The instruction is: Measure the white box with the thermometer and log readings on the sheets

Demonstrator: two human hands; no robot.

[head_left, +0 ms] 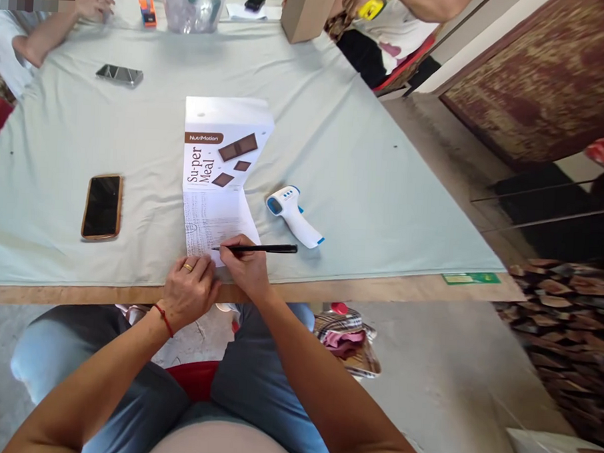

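Observation:
A folded sheet [209, 219] lies on the table near its front edge. Its lower part carries rows of handwriting; the upper part is printed "NutriMotion Su-per Meal" with chocolate pieces. My right hand [245, 267] grips a black pen [268, 249], its tip on the written part. Curled fingers of my left hand [192, 288], which wears a ring and a red bracelet, press the sheet's lower left corner at the table edge. Just right of the sheet lies a white and blue infrared thermometer [298, 220]. A dark-screened phone [102, 206] in a brown case is to the left.
Farther back are another phone [119, 75], a clear plastic tub [191, 8], an orange tape dispenser [147, 6] and a cardboard box [306, 13]. One person sits at the far left; another, far right, holds a yellow tape measure [371, 8]. Stacked firewood [567, 331] stands right.

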